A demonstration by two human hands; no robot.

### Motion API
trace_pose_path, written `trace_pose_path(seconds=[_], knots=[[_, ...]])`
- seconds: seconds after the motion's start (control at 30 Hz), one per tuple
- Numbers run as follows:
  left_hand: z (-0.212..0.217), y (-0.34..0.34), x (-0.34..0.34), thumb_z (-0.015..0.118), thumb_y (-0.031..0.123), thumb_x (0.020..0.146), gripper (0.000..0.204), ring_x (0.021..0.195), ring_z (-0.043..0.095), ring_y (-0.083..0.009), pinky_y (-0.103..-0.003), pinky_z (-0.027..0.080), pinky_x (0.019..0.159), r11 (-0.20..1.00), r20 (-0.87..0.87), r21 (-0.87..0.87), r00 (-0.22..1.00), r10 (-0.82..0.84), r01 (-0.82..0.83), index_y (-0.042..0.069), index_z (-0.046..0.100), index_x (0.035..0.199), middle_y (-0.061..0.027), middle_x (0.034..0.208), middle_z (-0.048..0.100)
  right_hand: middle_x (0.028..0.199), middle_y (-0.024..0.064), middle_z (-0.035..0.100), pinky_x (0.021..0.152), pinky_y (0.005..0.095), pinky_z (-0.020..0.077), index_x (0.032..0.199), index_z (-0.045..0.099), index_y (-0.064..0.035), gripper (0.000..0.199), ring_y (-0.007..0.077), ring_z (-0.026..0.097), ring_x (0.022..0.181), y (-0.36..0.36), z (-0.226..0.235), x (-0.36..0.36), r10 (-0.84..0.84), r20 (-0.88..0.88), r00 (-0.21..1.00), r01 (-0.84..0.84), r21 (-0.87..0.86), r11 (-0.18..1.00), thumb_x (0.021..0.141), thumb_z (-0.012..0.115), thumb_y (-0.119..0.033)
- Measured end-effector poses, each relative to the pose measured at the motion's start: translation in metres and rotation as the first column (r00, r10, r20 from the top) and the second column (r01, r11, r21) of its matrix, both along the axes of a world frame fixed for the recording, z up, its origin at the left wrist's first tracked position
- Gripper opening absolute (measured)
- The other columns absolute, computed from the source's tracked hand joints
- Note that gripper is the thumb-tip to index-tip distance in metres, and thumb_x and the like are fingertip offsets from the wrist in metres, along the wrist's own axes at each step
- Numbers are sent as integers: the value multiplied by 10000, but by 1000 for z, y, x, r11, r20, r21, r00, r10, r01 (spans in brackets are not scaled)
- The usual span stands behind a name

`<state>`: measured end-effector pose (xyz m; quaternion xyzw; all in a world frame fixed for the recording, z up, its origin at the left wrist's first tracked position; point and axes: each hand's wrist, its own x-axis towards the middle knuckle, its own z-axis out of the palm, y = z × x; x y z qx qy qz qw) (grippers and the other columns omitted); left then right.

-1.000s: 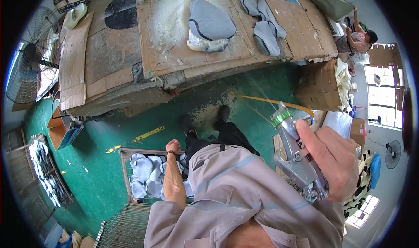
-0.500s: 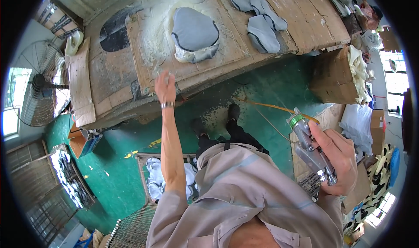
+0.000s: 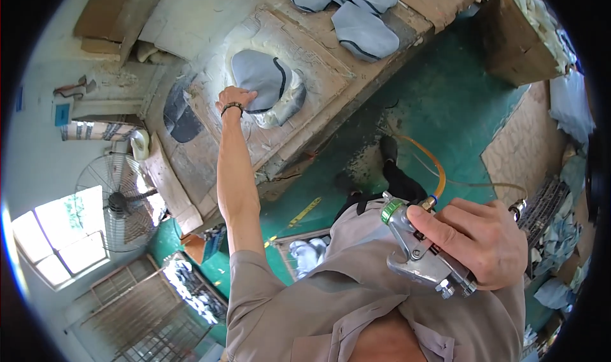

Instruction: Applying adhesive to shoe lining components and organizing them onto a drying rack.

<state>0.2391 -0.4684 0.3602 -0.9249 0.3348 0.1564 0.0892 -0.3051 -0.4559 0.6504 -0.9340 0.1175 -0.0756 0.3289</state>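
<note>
My left hand (image 3: 235, 97) reaches over the worktable to the near left edge of a grey fabric piece (image 3: 258, 75) with black edging. Its fingers are bent and closed on that edge; the fingertips are partly hidden. The piece rests on a rounded pale form (image 3: 289, 109), ringed by whitish dried residue. At the lower right, my right hand (image 3: 480, 241) is wrapped round a metal spray gun (image 3: 414, 271) with a green ring, held in front of my shirt. An orange hose (image 3: 439, 177) runs from the gun.
Several grey padded pieces (image 3: 364, 32) lie farther back on the cardboard-covered table (image 3: 312, 133). A large cardboard box (image 3: 519, 40) stands at the right. A caged fan (image 3: 118, 203) is at the left, by a window. Racks of grey pieces (image 3: 194, 292) stand lower left.
My left hand has moved from the table's front edge onto the grey piece. The spray gun has come leftward and turned in my right hand. The whole view has swung toward the left.
</note>
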Motion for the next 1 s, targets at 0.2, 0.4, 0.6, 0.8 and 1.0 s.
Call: trace_pose_path(seconds=[0.2, 0.4, 0.6, 0.8, 1.0], knots=[[-16, 2, 16, 798, 518, 722, 515, 1156, 659, -302, -404, 486, 1005, 998, -54, -63, 998, -28, 25, 195, 782, 1121, -77, 1223, 717, 786, 37, 610, 421, 315, 404, 1377, 567, 24, 642, 173, 597, 621, -32, -21, -28, -62, 83, 995, 57, 60, 997, 771, 721, -122], [-36, 27, 25, 824, 497, 711, 541, 1155, 654, -321, -406, 496, 991, 982, -73, -188, 997, 11, -25, 146, 779, 1120, -155, 1225, 703, 793, 68, 634, 439, 343, 425, 1372, 561, 42, 664, 203, 616, 624, -71, -33, -46, -165, 188, 968, 145, 117, 983, 750, 728, -121], [-59, 35, -9, 859, 546, 649, 663, 1362, 473, -434, -448, 378, 1135, 933, -52, -361, 998, -24, 3, 143, 763, 1165, -332, 1452, 477, 793, 122, 656, 489, 350, 491, 1345, 560, 75, 653, 261, 639, 610, -106, -42, -58, -220, 227, 949, 185, 164, 969, 749, 749, -115], [-51, 63, -4, 854, 268, 729, 606, 1349, 489, -351, -443, 403, 1090, 603, -392, -652, 885, 251, -459, 83, 690, 1282, -264, 1505, 454, 796, 132, 655, 518, 357, 484, 1328, 570, 88, 672, 269, 634, 625, -128, -46, -26, -127, 349, 929, 80, 146, 986, 723, 754, -139], [-47, 100, -80, 652, 53, 899, 453, 842, 552, -103, -302, 433, 770, -277, -796, -604, 583, 162, -747, 63, 629, 1352, 2, 1062, 630, 767, 118, 632, 515, 354, 458, 1330, 568, 103, 703, 247, 608, 616, -128, -36, 9, -64, 327, 943, 31, 104, 994, 712, 747, -180]])
